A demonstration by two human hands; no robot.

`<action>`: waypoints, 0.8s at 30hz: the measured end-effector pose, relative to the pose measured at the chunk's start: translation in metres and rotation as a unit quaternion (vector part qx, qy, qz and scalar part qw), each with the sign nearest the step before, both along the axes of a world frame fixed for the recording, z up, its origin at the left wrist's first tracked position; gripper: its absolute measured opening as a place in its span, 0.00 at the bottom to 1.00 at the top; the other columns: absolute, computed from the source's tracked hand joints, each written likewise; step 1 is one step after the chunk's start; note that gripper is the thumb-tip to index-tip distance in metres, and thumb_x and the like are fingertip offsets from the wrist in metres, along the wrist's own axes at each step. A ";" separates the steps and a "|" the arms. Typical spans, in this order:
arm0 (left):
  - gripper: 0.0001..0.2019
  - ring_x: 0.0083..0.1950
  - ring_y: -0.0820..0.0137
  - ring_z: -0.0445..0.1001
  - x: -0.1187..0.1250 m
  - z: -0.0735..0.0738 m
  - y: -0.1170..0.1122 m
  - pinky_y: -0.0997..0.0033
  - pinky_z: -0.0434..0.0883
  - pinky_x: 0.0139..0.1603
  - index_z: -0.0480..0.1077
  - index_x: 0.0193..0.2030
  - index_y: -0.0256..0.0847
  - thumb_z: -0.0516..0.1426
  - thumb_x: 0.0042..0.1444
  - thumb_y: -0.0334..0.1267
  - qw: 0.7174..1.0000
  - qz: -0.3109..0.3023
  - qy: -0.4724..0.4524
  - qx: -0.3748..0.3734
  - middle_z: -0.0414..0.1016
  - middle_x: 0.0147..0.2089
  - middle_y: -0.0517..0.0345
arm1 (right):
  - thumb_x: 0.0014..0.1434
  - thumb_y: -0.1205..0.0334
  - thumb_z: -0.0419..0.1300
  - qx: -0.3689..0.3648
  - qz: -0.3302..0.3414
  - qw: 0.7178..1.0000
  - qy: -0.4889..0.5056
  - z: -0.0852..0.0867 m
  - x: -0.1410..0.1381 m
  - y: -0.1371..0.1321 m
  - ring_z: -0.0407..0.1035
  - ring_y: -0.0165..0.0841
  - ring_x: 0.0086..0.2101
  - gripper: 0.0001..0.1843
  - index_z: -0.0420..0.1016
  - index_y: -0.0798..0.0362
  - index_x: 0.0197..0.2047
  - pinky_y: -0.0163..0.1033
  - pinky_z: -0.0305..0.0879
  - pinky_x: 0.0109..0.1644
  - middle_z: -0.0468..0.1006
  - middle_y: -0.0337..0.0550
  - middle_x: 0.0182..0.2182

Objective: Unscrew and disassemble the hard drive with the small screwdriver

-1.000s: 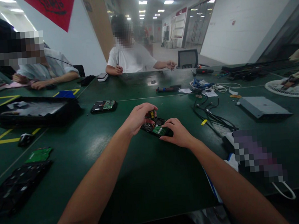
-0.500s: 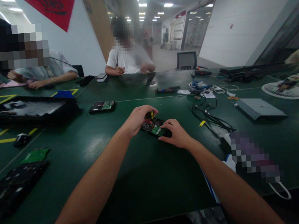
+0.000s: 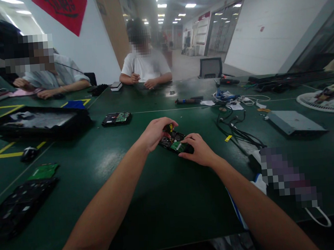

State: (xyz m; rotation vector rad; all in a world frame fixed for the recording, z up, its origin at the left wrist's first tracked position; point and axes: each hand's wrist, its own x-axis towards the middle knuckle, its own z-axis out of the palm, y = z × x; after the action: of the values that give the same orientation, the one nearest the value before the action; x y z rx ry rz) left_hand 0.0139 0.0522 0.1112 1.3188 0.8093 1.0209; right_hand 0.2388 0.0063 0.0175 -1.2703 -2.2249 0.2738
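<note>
In the middle of the green table lies a black electronic device with its inside exposed. A green circuit board sits in its near right part. My left hand is closed round a short black-and-yellow screwdriver, held upright over the far left part of the device; its tip is too small to make out. My right hand grips the device's right end, with the thumb at the near edge and the fingers over the top by the board.
A similar opened device lies to the far left, and a black casing with a green board at near left. A black tray stands behind them. Cables and a grey metal box are on the right. Two people sit opposite.
My hands, the screwdriver and the device keep nearly the same places. The whole view has shifted slightly. Across the table, one person's hands have come down closer to the tabletop.
</note>
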 end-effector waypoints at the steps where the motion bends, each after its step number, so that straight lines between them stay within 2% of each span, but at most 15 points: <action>1: 0.11 0.43 0.65 0.73 0.000 0.000 0.000 0.73 0.69 0.30 0.80 0.34 0.36 0.58 0.58 0.40 1.000 0.004 0.007 0.005 0.76 0.41 0.46 | 0.58 0.45 0.71 0.001 -0.001 1.000 0.001 0.000 0.000 0.000 0.63 0.49 0.56 0.27 0.77 0.46 0.57 0.59 0.66 0.59 0.71 0.51 0.54; 4: 0.11 0.43 0.64 0.74 -0.001 0.003 -0.002 0.72 0.70 0.31 0.80 0.37 0.36 0.58 0.59 0.40 1.000 -0.001 0.015 0.004 0.76 0.40 0.46 | 0.57 0.45 0.71 0.003 -0.003 1.000 0.003 -0.002 0.000 0.000 0.63 0.49 0.57 0.27 0.77 0.46 0.57 0.59 0.66 0.59 0.71 0.51 0.54; 8: 0.10 0.41 0.62 0.78 0.001 0.003 -0.004 0.67 0.74 0.33 0.75 0.42 0.36 0.60 0.59 0.41 0.999 -0.002 -0.018 -0.036 0.78 0.38 0.46 | 0.58 0.45 0.71 0.006 0.001 1.000 0.003 -0.001 0.000 0.000 0.63 0.48 0.57 0.27 0.77 0.46 0.56 0.58 0.66 0.60 0.71 0.51 0.54; 12: 0.06 0.42 0.61 0.79 0.002 0.000 -0.001 0.65 0.75 0.35 0.71 0.37 0.37 0.60 0.58 0.39 0.998 0.012 -0.052 -0.045 0.78 0.37 0.46 | 0.58 0.45 0.71 0.008 0.004 1.000 0.000 -0.001 -0.001 0.000 0.64 0.48 0.56 0.27 0.77 0.46 0.57 0.58 0.66 0.60 0.71 0.51 0.54; 16: 0.08 0.41 0.65 0.75 0.001 -0.003 0.002 0.71 0.70 0.31 0.75 0.34 0.37 0.58 0.57 0.39 1.000 0.023 -0.011 0.001 0.77 0.38 0.48 | 0.58 0.45 0.71 0.005 0.001 1.000 0.003 -0.001 0.000 0.001 0.64 0.48 0.56 0.27 0.77 0.47 0.57 0.58 0.65 0.61 0.71 0.51 0.54; 19: 0.10 0.41 0.66 0.73 -0.001 -0.001 0.001 0.72 0.68 0.31 0.78 0.33 0.37 0.58 0.57 0.40 0.999 0.033 0.024 0.030 0.76 0.38 0.49 | 0.57 0.45 0.71 0.004 -0.001 1.000 0.003 -0.002 -0.001 0.001 0.63 0.48 0.56 0.27 0.77 0.47 0.56 0.58 0.66 0.60 0.71 0.51 0.54; 24: 0.11 0.43 0.64 0.75 -0.001 0.005 -0.004 0.71 0.71 0.33 0.79 0.37 0.37 0.59 0.58 0.42 1.000 -0.010 0.014 0.007 0.77 0.39 0.48 | 0.58 0.44 0.70 0.005 -0.004 1.000 -0.003 -0.001 -0.001 0.000 0.64 0.48 0.56 0.27 0.77 0.47 0.56 0.57 0.66 0.60 0.71 0.51 0.54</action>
State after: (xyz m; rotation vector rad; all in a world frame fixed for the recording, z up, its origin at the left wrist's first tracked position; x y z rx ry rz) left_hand 0.0125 0.0478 0.1163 1.3522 0.8108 0.9960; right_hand 0.2374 0.0059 0.0166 -1.2752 -2.2230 0.2578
